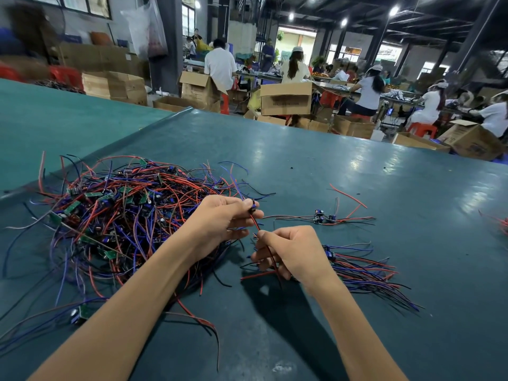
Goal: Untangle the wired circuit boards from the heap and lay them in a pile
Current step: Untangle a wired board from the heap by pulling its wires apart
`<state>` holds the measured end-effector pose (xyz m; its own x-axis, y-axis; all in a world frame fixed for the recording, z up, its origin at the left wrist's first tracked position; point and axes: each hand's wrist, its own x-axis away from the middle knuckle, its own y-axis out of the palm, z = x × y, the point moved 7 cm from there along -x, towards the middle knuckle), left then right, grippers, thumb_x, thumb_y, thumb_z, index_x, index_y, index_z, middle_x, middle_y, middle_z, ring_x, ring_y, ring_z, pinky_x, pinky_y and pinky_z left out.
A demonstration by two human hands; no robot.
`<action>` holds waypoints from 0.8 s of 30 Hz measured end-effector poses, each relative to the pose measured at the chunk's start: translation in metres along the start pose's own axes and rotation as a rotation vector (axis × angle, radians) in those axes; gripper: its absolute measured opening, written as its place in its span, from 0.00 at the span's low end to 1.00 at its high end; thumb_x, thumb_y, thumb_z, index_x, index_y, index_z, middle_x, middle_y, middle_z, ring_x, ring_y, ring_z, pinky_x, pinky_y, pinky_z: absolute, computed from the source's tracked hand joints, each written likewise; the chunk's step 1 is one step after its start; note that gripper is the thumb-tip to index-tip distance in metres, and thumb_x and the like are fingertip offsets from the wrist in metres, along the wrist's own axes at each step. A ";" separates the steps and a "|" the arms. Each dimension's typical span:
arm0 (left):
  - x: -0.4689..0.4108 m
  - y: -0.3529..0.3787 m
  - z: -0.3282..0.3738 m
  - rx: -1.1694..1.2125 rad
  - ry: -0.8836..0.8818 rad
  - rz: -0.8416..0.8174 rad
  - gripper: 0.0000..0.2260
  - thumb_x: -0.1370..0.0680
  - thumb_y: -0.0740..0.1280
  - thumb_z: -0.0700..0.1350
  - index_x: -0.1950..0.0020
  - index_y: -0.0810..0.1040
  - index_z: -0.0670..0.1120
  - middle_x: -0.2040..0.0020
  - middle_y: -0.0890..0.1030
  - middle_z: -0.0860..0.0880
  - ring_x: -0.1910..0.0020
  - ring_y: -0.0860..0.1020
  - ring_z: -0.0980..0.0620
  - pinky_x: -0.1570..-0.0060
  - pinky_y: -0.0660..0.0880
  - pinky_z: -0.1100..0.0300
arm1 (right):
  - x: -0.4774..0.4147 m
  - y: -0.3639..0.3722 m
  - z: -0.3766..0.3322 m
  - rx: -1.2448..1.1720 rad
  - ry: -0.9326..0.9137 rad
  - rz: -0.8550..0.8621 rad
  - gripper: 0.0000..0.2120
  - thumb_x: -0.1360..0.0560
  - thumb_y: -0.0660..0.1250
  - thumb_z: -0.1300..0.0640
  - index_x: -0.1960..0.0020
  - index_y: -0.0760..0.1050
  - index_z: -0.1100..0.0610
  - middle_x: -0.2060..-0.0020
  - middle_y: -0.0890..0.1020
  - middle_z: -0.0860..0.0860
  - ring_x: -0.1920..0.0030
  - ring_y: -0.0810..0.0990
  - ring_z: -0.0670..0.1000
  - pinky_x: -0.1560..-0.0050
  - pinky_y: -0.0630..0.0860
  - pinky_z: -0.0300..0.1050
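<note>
The heap (118,215) of red, blue and black leads and small green boards sprawls over the dark worktop (302,166). At the heap's right edge the left hand (222,218) is curled, pinching one small circuit board (253,207) between thumb and fingertips, lifted just clear of the tangle. Just right of that, the right hand (295,251) is closed round the board's red and black wires (257,226), which run taut from one hand to the other and trail out below the fist. Farther right of the heap lies the pile (362,266) of freed boards, their leads fanned away from it. A few loose boards (323,218) sit apart, right of the heap and beyond the hands.

To my eye the step in hand is drawing this one board's leads straight and clear of the heap. I cannot tell whether any lead under the left palm is snagged in it. The next move calls for running the wires free, easing rather than yanking so neighbours are not dragged along. After that the board goes across to the pile, laid with its leads pointing the same way as the others.
</note>
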<state>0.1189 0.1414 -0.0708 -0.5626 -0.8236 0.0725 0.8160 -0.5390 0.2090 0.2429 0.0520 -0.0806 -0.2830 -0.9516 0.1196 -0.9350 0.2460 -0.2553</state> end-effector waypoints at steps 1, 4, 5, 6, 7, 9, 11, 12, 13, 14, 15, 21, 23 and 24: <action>0.000 0.001 0.000 0.010 0.004 -0.004 0.09 0.18 0.66 0.46 0.47 0.83 0.42 0.52 0.86 0.46 0.63 0.81 0.56 0.59 0.77 0.61 | 0.000 0.000 -0.001 -0.004 0.005 -0.003 0.12 0.20 0.68 0.55 0.60 0.80 0.60 0.66 0.86 0.57 0.71 0.84 0.52 0.82 0.61 0.35; 0.000 0.002 0.001 0.027 0.012 0.001 0.08 0.18 0.66 0.44 0.47 0.82 0.41 0.53 0.86 0.46 0.64 0.80 0.56 0.59 0.78 0.61 | 0.000 -0.002 0.000 -0.001 0.025 -0.012 0.12 0.20 0.67 0.56 0.59 0.80 0.61 0.65 0.86 0.58 0.72 0.84 0.52 0.82 0.60 0.34; -0.001 0.000 0.001 0.042 0.014 0.017 0.08 0.18 0.66 0.44 0.47 0.82 0.40 0.54 0.86 0.46 0.64 0.80 0.56 0.60 0.79 0.61 | 0.001 -0.002 0.001 0.004 0.035 -0.018 0.12 0.20 0.67 0.56 0.58 0.80 0.61 0.65 0.86 0.58 0.72 0.84 0.52 0.82 0.60 0.34; -0.002 -0.003 0.002 0.061 0.016 0.040 0.08 0.18 0.65 0.43 0.47 0.82 0.40 0.54 0.86 0.45 0.65 0.79 0.55 0.61 0.79 0.61 | 0.001 -0.001 0.003 0.007 0.045 -0.026 0.11 0.20 0.67 0.56 0.58 0.80 0.61 0.65 0.86 0.58 0.72 0.83 0.52 0.82 0.60 0.35; -0.002 -0.006 0.004 0.077 0.019 0.061 0.08 0.17 0.65 0.43 0.48 0.82 0.40 0.55 0.86 0.45 0.65 0.79 0.55 0.62 0.79 0.61 | 0.001 0.000 0.005 0.006 0.058 -0.035 0.11 0.20 0.67 0.56 0.58 0.79 0.61 0.65 0.86 0.58 0.72 0.83 0.52 0.82 0.60 0.35; -0.003 -0.010 0.006 0.085 0.027 0.080 0.08 0.17 0.65 0.43 0.50 0.82 0.41 0.55 0.86 0.45 0.66 0.79 0.56 0.62 0.80 0.61 | 0.001 0.000 0.006 -0.007 0.082 -0.052 0.11 0.20 0.67 0.56 0.58 0.79 0.61 0.64 0.86 0.59 0.72 0.83 0.52 0.81 0.59 0.35; -0.003 -0.010 0.006 0.081 0.029 0.082 0.07 0.17 0.65 0.43 0.51 0.82 0.41 0.55 0.86 0.45 0.66 0.79 0.56 0.62 0.80 0.61 | 0.001 0.000 0.006 -0.017 0.099 -0.065 0.11 0.21 0.67 0.56 0.58 0.79 0.62 0.64 0.86 0.60 0.72 0.83 0.52 0.81 0.59 0.34; -0.003 -0.011 0.007 0.085 0.029 0.088 0.07 0.17 0.65 0.42 0.50 0.82 0.41 0.55 0.86 0.45 0.66 0.79 0.56 0.63 0.80 0.61 | 0.001 -0.001 0.007 -0.018 0.106 -0.072 0.11 0.21 0.67 0.56 0.58 0.79 0.62 0.64 0.86 0.60 0.72 0.82 0.52 0.81 0.59 0.34; -0.004 -0.012 0.007 0.095 0.030 0.099 0.07 0.17 0.65 0.42 0.50 0.81 0.41 0.56 0.86 0.45 0.67 0.79 0.56 0.64 0.80 0.61 | 0.002 -0.001 0.007 -0.015 0.113 -0.079 0.11 0.21 0.67 0.56 0.58 0.79 0.62 0.64 0.86 0.60 0.73 0.82 0.52 0.81 0.59 0.34; -0.004 -0.015 0.009 0.107 0.033 0.113 0.07 0.17 0.65 0.42 0.49 0.81 0.40 0.56 0.86 0.45 0.67 0.79 0.56 0.64 0.81 0.61 | 0.003 -0.002 0.008 -0.012 0.118 -0.086 0.11 0.21 0.67 0.56 0.58 0.79 0.62 0.64 0.86 0.60 0.73 0.82 0.52 0.81 0.59 0.34; -0.004 -0.018 0.011 0.119 0.037 0.129 0.07 0.17 0.65 0.42 0.48 0.81 0.40 0.55 0.86 0.45 0.67 0.79 0.56 0.65 0.81 0.60 | 0.003 -0.003 0.008 -0.010 0.121 -0.094 0.11 0.21 0.67 0.56 0.58 0.79 0.63 0.64 0.86 0.60 0.73 0.82 0.52 0.82 0.59 0.34; -0.004 -0.023 0.013 0.137 0.056 0.165 0.07 0.17 0.65 0.42 0.47 0.80 0.40 0.56 0.85 0.45 0.67 0.79 0.56 0.64 0.80 0.60 | 0.007 -0.005 0.006 0.024 0.137 -0.135 0.11 0.21 0.66 0.58 0.58 0.79 0.63 0.65 0.86 0.60 0.74 0.81 0.50 0.82 0.59 0.34; -0.004 -0.027 0.016 0.148 0.065 0.187 0.07 0.17 0.65 0.42 0.48 0.80 0.40 0.57 0.86 0.46 0.67 0.78 0.56 0.64 0.80 0.60 | 0.010 -0.006 0.006 0.031 0.154 -0.156 0.10 0.21 0.66 0.58 0.59 0.80 0.63 0.65 0.86 0.60 0.74 0.81 0.50 0.83 0.59 0.34; -0.004 -0.029 0.018 0.151 0.069 0.198 0.07 0.17 0.65 0.42 0.48 0.81 0.41 0.57 0.86 0.46 0.67 0.78 0.56 0.63 0.80 0.60 | 0.011 -0.007 0.006 0.032 0.165 -0.167 0.10 0.22 0.66 0.59 0.59 0.80 0.63 0.65 0.86 0.60 0.74 0.81 0.50 0.83 0.59 0.34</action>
<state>0.0949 0.1637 -0.0601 -0.3789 -0.9234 0.0608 0.8774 -0.3376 0.3410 0.2478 0.0389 -0.0831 -0.1580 -0.9352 0.3170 -0.9653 0.0788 -0.2489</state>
